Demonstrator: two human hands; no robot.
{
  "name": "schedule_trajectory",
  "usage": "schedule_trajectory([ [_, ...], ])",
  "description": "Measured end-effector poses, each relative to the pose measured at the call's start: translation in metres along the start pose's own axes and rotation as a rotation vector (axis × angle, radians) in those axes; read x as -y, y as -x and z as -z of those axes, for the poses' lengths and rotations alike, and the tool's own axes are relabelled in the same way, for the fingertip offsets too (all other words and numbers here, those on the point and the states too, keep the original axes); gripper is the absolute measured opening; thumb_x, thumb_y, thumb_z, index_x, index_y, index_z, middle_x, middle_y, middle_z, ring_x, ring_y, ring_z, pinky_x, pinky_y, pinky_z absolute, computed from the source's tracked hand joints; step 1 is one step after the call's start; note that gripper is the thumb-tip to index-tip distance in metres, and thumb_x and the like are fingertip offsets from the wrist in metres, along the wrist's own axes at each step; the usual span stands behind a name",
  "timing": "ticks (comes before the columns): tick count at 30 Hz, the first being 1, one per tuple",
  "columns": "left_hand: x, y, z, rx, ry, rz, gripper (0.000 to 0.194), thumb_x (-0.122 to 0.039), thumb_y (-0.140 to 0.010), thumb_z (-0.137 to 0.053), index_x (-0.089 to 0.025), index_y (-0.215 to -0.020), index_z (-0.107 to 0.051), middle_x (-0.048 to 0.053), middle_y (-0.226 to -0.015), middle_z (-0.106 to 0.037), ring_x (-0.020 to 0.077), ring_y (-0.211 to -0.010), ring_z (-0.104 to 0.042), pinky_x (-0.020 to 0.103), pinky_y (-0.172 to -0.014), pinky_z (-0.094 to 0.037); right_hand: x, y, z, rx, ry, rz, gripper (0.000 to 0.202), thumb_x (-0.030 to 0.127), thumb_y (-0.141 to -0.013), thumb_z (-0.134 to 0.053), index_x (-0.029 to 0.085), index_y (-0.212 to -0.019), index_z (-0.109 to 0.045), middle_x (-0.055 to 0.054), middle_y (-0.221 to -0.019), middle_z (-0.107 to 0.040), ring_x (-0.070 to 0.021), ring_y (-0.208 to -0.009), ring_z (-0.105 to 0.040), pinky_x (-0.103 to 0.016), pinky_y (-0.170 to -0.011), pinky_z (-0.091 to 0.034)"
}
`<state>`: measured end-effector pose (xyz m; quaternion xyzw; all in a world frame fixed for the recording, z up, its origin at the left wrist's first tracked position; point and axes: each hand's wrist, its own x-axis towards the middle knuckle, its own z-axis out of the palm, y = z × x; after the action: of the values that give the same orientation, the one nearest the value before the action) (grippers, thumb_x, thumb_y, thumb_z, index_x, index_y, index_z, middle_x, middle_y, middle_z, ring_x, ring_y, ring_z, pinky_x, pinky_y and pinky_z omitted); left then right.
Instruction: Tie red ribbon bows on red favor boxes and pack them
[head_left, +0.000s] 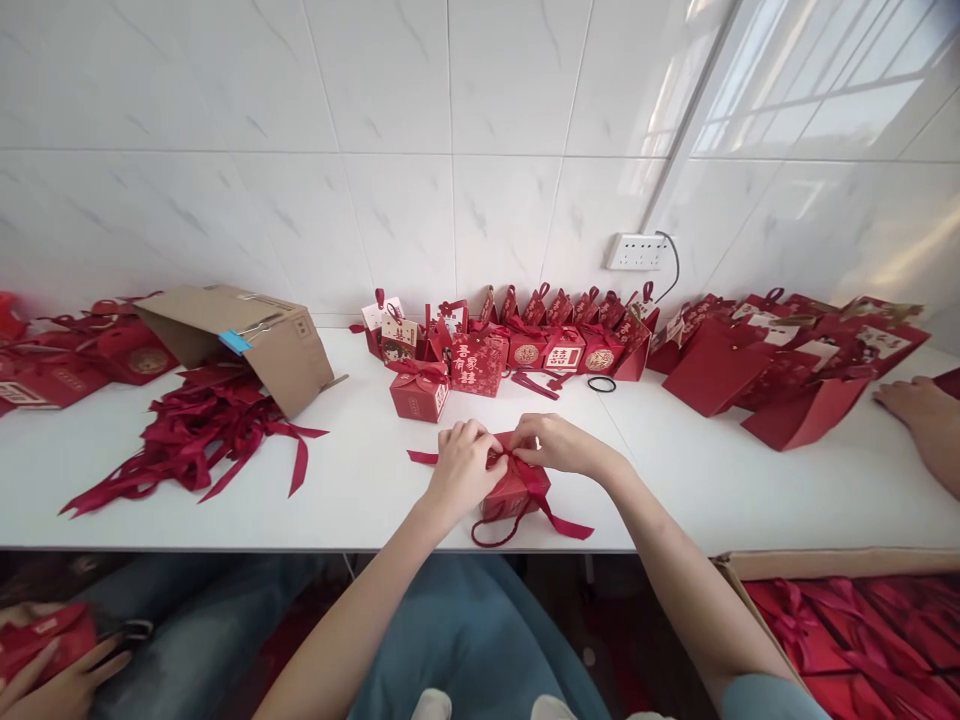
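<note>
A red gift box (514, 497) rests near the table's front edge, with a dark red ribbon (561, 520) across its top and a cord loop (491, 540) hanging at its front. Over the box's left side, my left hand (466, 462) pinches the ribbon near the middle. My right hand (551, 443) pinches the ribbon from the other side, its fingertips close to the left ones. One ribbon tail reaches left past my left hand, another trails to the lower right. The exact knot is partly hidden by my fingers.
Several finished-looking red boxes (421, 393) stand along the wall, with more bags (720, 372) at right. Loose ribbons (217, 420) spill from a cardboard box (289, 350). A carton (855, 563) of red boxes sits lower right. Other people's hands (926, 425) appear at both sides.
</note>
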<state>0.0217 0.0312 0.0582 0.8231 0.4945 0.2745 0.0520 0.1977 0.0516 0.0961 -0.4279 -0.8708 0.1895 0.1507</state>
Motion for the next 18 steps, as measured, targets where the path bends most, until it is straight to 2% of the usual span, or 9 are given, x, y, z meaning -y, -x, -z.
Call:
schedule_trajectory([
  [5,-0.004,-0.002,-0.001,0.053,-0.108,-0.018,0.006,-0.017,-0.077,-0.06,-0.019,-0.073,-0.064,0.005,-0.084,-0.059,0.0229,-0.086,-0.053,0.039,-0.077,-0.035,-0.003,-0.004,-0.007,0.027,0.05,0.018,0.015,0.006,-0.072,-0.054,0.015,-0.073,-0.067,-0.004,-0.077,-0.059,-0.0134,-0.067,-0.054,-0.023,-0.065,-0.04],
  [11,-0.005,-0.006,-0.006,0.11,-0.11,0.0,0.013,-0.014,-0.081,-0.052,-0.017,-0.071,-0.06,0.006,-0.083,-0.056,0.0202,-0.082,-0.054,0.037,-0.076,-0.035,-0.003,-0.01,-0.012,0.043,0.038,0.044,0.01,0.007,-0.067,-0.056,0.016,-0.065,-0.058,-0.001,-0.071,-0.054,-0.0121,-0.062,-0.047,-0.023,-0.06,-0.035],
  [18,0.003,0.0,-0.009,0.01,-0.068,-0.016,0.008,-0.012,-0.081,-0.05,-0.016,-0.077,-0.055,0.005,-0.087,-0.055,0.0197,-0.085,-0.055,0.036,-0.078,-0.039,-0.007,-0.005,-0.014,-0.026,-0.016,0.063,0.014,0.002,-0.065,-0.056,0.016,-0.067,-0.052,0.001,-0.071,-0.049,-0.0093,-0.058,-0.041,-0.021,-0.059,-0.035],
])
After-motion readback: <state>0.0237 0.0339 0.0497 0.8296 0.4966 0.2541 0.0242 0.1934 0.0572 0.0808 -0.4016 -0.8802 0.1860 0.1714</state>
